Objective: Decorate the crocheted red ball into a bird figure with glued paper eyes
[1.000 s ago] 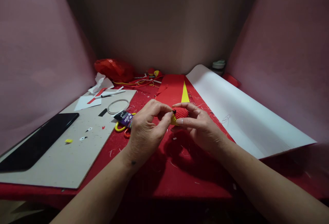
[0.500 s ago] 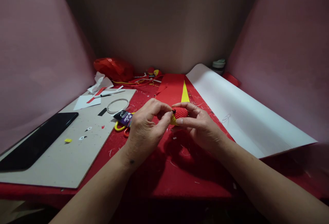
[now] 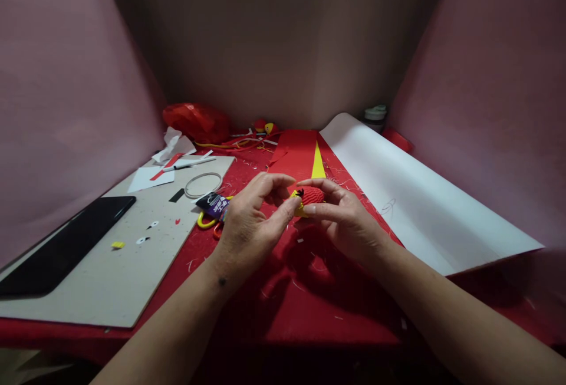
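A small red and yellow knitted piece [image 3: 313,195] with a black bit on its upper left is held above the red cloth. My right hand [image 3: 349,214] grips it from the right, index finger over the top and thumb on the front. On the left side, my left hand [image 3: 259,211] touches the yellow part with its thumb; its index finger is raised and curved above, a little off the piece. The side of the piece facing away from me is hidden.
A grey board [image 3: 145,279] on the left bears a black phone [image 3: 66,243], paper cutouts and a ring [image 3: 203,185]. Scissors [image 3: 207,220] lie beside my left hand. Behind are red paper [image 3: 294,152] and a red bag [image 3: 197,121]. White sheet [image 3: 420,202] lies right.
My left index finger has lifted off the black bit and opened away from the thumb. More of the yellow part shows. The view has shifted slightly.
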Tool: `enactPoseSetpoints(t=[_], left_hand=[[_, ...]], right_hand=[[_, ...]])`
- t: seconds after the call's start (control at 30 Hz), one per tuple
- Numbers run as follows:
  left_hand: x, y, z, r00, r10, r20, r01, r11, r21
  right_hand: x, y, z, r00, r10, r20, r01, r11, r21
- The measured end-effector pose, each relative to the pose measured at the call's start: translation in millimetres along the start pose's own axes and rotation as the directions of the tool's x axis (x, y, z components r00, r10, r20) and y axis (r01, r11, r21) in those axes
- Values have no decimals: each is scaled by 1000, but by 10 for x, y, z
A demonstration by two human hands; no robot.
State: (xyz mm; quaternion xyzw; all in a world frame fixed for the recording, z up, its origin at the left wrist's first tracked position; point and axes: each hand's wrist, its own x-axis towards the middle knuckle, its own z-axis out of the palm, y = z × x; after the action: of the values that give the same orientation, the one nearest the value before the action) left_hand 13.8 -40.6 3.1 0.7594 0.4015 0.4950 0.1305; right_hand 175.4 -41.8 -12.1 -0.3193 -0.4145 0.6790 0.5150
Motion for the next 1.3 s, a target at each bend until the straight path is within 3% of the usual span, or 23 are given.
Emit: enactPoseSetpoints(t=[1.3], left_hand=[[-8, -8, 8, 995, 25, 93, -26, 1000, 7]], right_hand=[[7, 15, -25, 999, -33, 37, 35, 998, -44]])
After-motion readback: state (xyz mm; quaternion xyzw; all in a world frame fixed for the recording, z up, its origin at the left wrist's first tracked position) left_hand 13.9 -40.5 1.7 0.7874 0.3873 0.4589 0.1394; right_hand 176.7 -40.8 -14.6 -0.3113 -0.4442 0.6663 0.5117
